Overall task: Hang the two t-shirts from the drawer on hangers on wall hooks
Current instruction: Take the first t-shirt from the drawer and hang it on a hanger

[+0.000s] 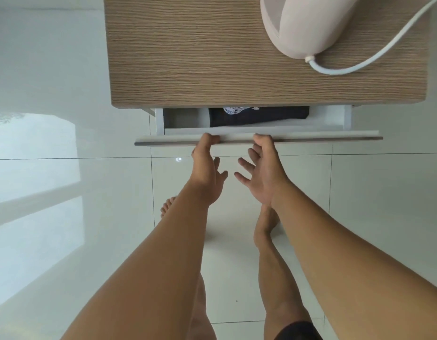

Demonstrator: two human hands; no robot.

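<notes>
A white drawer (335, 136) under a wooden-topped cabinet (200, 57) stands pulled out a little. In the gap lies a folded dark t-shirt (259, 117) with a white print, mostly hidden under the top. My left hand (206, 165) hooks a finger and thumb over the drawer's front edge, with the other fingers spread below. Just to the right of it, my right hand (264, 168) hooks a finger over the same edge, its remaining fingers splayed. Only one t-shirt shows. No hangers or wall hooks are in view.
A pale pink appliance (300, 28) with a white cord (374, 52) sits at the back right of the cabinet top. Glossy white floor tiles (65, 192) surround the cabinet. My bare feet (266, 222) stand right below the drawer.
</notes>
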